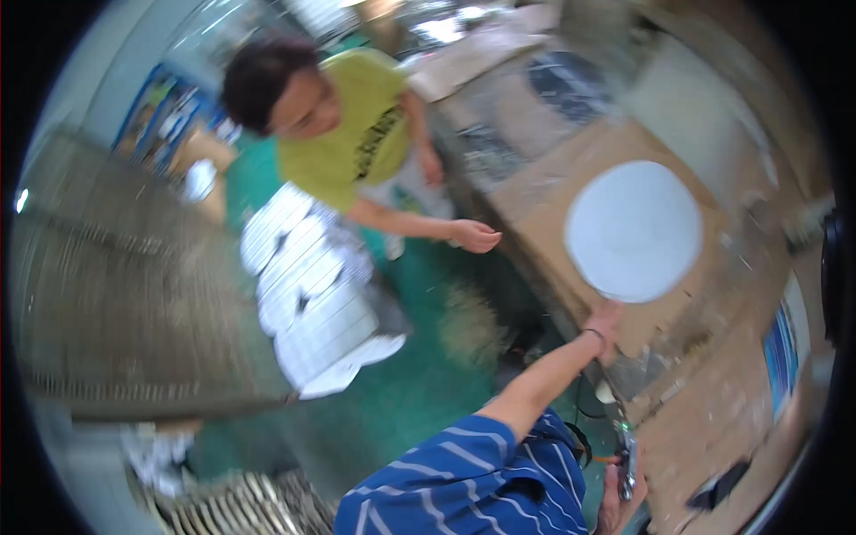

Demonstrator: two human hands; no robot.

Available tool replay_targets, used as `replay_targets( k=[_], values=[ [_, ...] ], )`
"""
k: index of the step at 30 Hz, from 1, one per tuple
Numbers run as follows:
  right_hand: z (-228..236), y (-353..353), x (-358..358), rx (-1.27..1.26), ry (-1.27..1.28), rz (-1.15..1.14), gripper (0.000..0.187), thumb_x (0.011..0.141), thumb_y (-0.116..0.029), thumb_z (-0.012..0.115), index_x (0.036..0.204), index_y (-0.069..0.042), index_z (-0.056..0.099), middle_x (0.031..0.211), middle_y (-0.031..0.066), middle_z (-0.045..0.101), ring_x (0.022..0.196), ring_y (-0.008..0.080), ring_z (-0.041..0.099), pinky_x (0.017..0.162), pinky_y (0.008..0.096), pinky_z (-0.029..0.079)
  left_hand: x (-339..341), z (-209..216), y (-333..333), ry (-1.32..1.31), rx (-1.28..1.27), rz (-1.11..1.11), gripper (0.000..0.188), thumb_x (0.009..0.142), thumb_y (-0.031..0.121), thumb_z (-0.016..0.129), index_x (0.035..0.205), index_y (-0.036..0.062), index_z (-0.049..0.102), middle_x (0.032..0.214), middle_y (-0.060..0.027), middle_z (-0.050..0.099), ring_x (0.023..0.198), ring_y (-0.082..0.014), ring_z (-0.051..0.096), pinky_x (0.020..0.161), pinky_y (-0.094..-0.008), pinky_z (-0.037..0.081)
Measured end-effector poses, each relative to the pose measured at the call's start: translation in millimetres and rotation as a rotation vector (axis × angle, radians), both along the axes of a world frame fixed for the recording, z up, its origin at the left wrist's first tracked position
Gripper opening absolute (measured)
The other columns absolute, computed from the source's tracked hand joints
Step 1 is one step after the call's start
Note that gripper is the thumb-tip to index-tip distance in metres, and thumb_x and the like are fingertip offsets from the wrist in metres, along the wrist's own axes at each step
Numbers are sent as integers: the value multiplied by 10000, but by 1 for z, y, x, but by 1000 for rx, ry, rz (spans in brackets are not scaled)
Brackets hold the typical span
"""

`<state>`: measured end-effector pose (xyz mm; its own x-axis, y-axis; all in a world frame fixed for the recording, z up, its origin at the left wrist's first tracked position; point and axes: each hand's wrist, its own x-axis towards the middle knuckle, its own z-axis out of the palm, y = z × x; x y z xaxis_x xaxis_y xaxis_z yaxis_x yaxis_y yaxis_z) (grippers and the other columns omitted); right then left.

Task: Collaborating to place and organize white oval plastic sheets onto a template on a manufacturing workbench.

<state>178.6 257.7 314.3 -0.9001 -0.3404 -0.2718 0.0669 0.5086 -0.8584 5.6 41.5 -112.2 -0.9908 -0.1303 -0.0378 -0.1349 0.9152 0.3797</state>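
My left hand [605, 326], a dark band around its wrist, reaches across the bench. Its fingers are stretched out at the near edge of a white round sheet [635, 232], resting on or just over it. Beneath the sheet lies a flat piece of brown cardboard [535, 209]. Lower down, by the bench edge, my right hand [615, 501] is closed around a silver metal hand tool [628, 461]. An orange hose or cord [606, 459] runs beside the tool. Motion blur hides the tool's exact kind.
Across the bench corner stands a person in a yellow-green shirt [366, 125], one hand [475, 236] held near the bench edge. White wrapped bundles [312, 294] sit on the green floor. A large grey-brown ribbed stack [134, 294] fills the left. A dark object [719, 486] lies at lower right.
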Motion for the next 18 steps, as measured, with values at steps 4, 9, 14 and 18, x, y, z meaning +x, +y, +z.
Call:
replay_targets(
  k=[4, 9, 14, 18],
  values=[
    [1, -12, -14, 12, -68, -112, 548, 915, 13, 706, 1451, 16, 594, 1086, 159, 740, 951, 211, 702, 898, 313, 539, 19, 38, -19, -177, -3, -206, 644, 791, 411, 781, 1346, 91, 713, 1754, -238, 119, 1614, -455, 108, 1260, -650, 215],
    [-10, -27, -16, -17, 88, -277, 646, 855, 56, 761, 1473, -11, 583, 1059, 193, 712, 871, 301, 696, 803, 348, 546, 0, 78, -35, -267, -30, -327, 521, 751, 245, 764, 1220, 20, 733, 1750, -278, 25, 1622, -468, 51, 1241, -675, 215],
    [-16, -12, 0, 5, 49, -447, 662, 853, 54, 768, 1483, -16, 578, 1069, 193, 709, 866, 299, 691, 790, 349, 544, -7, 88, -14, -325, -27, -399, 507, 735, 200, 760, 1196, -7, 727, 1741, -303, 17, 1613, -489, 76, 1209, -674, 272],
    [-16, -8, 4, -41, 71, -526, 634, 876, 29, 768, 1481, -8, 581, 1088, 187, 716, 880, 276, 690, 796, 341, 543, -3, 79, -18, -252, -62, -429, 475, 735, 189, 754, 1172, 4, 736, 1734, -311, 38, 1603, -502, 107, 1189, -657, 303]
  ],
)
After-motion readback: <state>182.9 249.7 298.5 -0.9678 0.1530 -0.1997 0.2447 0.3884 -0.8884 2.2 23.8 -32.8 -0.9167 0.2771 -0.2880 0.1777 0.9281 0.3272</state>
